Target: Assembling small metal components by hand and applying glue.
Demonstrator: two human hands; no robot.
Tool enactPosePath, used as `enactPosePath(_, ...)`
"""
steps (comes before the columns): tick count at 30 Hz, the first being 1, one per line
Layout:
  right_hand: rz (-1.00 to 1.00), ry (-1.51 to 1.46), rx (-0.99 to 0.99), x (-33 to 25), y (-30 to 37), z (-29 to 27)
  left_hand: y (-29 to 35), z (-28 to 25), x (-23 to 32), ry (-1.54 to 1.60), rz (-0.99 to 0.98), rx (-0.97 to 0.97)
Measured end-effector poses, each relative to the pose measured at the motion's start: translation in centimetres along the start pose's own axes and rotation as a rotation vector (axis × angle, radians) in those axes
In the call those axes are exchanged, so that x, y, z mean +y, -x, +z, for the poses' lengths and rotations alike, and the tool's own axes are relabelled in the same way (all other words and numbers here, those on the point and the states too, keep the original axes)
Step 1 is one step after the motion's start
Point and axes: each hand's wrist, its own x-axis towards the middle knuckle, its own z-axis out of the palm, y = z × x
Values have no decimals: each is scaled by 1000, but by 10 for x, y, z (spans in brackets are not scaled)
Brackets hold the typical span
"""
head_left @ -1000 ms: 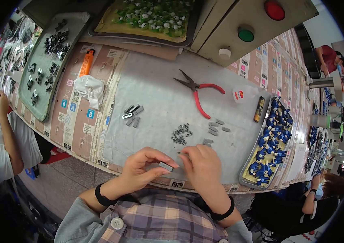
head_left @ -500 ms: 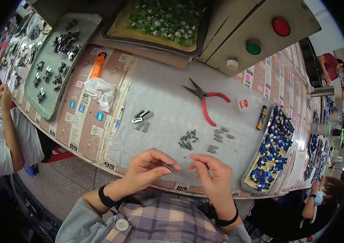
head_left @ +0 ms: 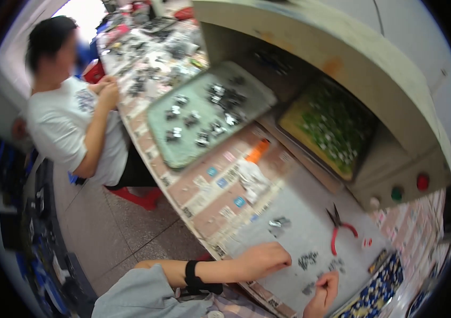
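1. Nearest, the left hand (head_left: 266, 260) and the right hand (head_left: 325, 291) are held apart over the edge of the desk (head_left: 199, 220). The fingers of both are curled in.
2. A small gray piece was seen in the left hand a moment ago. Now it is hidden by the curled fingers, so whether it is still held cannot be told. What is held by the right hand cannot be told either.
3. The view has been swung to the left, and the gap between the hands has been made wider. So the fine finger work seems to be stopped for now (that is only a guess).
4. Close by, a pile of tiny dark bits (head_left: 307, 259) is spread between the hands and the pliers. More gray pieces (head_left: 337, 265) are seen next to it, all blurry.
5. Off to the left, a few shiny gray blocks (head_left: 278, 225) are grouped on the pale sheet (head_left: 310, 209).
6. A bit farther, the red pliers (head_left: 338, 223) are left lying with their tips a little open.
7. Past that, a white cloth (head_left: 254, 183) is laid by an orange tool (head_left: 258, 151).
8. Farthest, dark shiny parts are held in a green tray (head_left: 156, 122), near a co-worker in a white shirt (head_left: 71, 127).
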Motion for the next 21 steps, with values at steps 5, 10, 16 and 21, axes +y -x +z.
enactPosePath(5,-47,-51,-2,-11,0,10,15,9,-19,-225,177,30)
enactPosePath(10,45,-38,62,-37,-1,18,20,10,-26,-317,202,-6)
enactPosePath(16,-75,-75,94,-36,-1,25,17,8,-27,-263,235,-17)
enactPosePath(21,-137,-127,52,-43,2,29,15,10,-27,-174,227,5)
